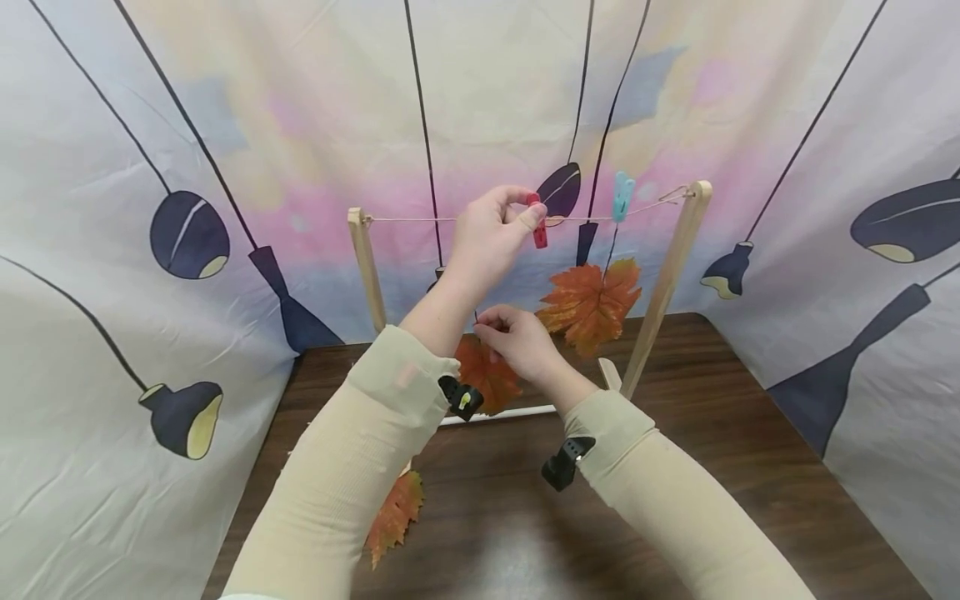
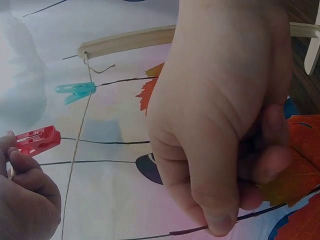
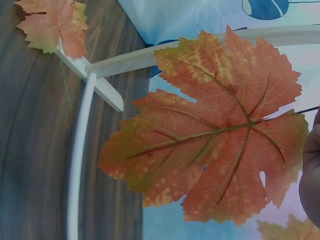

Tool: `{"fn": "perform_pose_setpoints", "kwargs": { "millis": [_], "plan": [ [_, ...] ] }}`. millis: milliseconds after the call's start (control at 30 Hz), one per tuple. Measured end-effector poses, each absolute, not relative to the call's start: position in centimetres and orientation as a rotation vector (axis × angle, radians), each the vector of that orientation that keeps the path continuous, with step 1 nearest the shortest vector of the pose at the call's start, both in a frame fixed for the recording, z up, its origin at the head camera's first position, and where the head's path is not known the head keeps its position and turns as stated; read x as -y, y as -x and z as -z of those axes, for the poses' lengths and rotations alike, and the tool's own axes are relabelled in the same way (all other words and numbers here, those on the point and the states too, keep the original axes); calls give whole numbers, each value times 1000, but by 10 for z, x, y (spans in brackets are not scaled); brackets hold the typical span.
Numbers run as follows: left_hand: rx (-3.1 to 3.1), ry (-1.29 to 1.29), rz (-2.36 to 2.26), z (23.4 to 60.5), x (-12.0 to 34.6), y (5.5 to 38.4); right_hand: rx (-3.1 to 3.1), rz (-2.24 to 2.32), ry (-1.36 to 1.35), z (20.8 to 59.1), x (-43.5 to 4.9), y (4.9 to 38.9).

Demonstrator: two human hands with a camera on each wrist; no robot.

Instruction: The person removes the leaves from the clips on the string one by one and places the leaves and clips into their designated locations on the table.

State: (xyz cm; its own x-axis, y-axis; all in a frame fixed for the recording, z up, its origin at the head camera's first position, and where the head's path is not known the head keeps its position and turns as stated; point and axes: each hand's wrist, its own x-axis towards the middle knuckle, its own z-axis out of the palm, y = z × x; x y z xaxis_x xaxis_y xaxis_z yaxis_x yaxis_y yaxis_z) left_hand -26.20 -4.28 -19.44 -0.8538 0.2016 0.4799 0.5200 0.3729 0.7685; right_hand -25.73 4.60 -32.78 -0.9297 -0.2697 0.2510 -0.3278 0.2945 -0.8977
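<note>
My left hand (image 1: 498,229) pinches a red clothespin (image 1: 537,221) beside the string (image 1: 420,219). In the left wrist view a gap shows between the red clothespin (image 2: 37,141) and the string (image 2: 82,125). Lower down, my right hand (image 1: 519,340) pinches the dark stem (image 2: 187,231) of an orange-red artificial leaf (image 1: 483,375), which hangs below the fingers. The right wrist view shows this leaf (image 3: 215,135) spread broad, with only a bit of a hand (image 3: 311,170) at the edge. A second leaf (image 1: 592,304) hangs by its stem from a light-blue clothespin (image 1: 622,197) on the string.
Two wooden posts (image 1: 365,267) (image 1: 667,283) hold the string, and a white bar (image 1: 525,412) runs low between them. Another leaf (image 1: 397,512) lies on the brown table (image 1: 480,508), partly behind the left sleeve. A printed cloth (image 1: 300,125) hangs behind.
</note>
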Motion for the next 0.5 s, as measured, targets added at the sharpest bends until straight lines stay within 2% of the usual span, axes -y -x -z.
{"fn": "perform_pose_setpoints", "kwargs": {
  "millis": [500],
  "plan": [
    [2376,600,1495,223,55,264,2535,-1817,-453,356,-53,250]
  ]
}}
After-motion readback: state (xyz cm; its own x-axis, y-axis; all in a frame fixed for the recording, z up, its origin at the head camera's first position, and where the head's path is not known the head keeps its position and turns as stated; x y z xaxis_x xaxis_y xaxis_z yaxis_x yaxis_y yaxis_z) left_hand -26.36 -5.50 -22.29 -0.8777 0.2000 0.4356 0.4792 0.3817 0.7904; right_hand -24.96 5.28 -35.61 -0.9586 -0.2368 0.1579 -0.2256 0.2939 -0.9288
